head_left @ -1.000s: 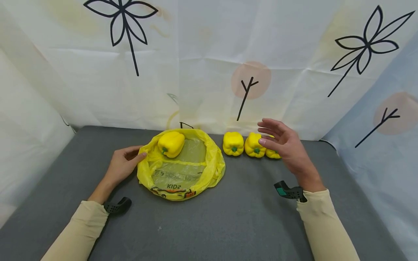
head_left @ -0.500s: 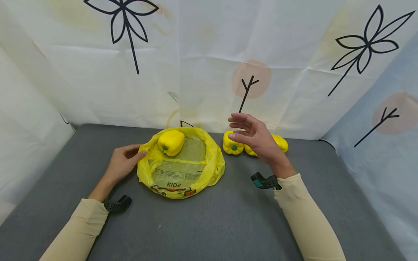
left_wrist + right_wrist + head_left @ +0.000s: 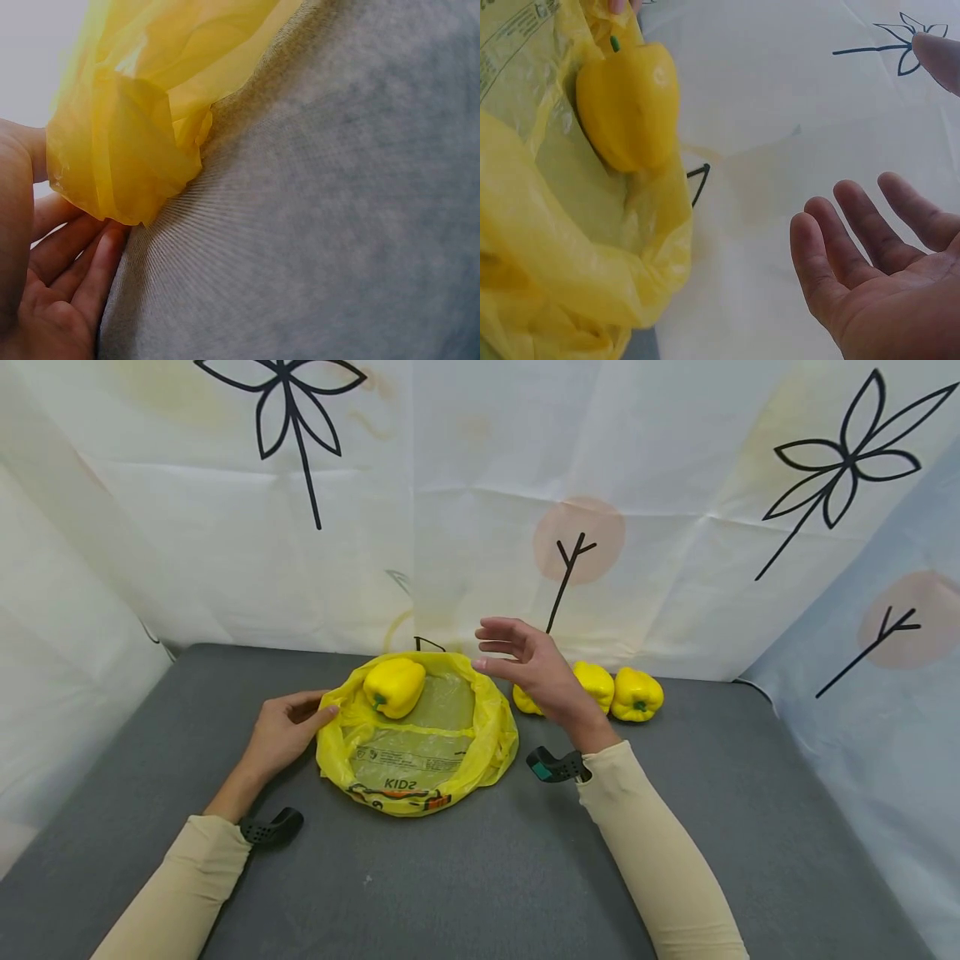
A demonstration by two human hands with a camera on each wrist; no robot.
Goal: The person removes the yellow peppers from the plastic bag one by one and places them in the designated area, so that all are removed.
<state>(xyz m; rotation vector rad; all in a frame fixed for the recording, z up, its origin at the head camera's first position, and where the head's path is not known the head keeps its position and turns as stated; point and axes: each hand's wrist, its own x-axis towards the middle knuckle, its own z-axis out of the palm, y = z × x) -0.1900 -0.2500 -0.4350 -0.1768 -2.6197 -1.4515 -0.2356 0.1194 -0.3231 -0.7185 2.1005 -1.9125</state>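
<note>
A yellow plastic bag lies on the table with its mouth spread wide. One yellow bell pepper is inside, at the bag's far left; the right wrist view shows it with its green stem. My left hand pinches the bag's left rim between thumb and fingers. In the left wrist view, yellow film covers part of those fingers. Raised by the bag's right rim, my right hand has its fingers loosely extended and holds nothing. It partly hides a row of yellow bell peppers behind it.
The peppers stand at the back of the grey table, right of the bag. A white printed cloth hangs directly behind the table, with more cloth at both sides. Each wrist wears a dark band.
My right hand has moved left, from in front of the rightmost pepper to beside the bag's right rim, uncovering that pepper. My left hand stays on the rim.
</note>
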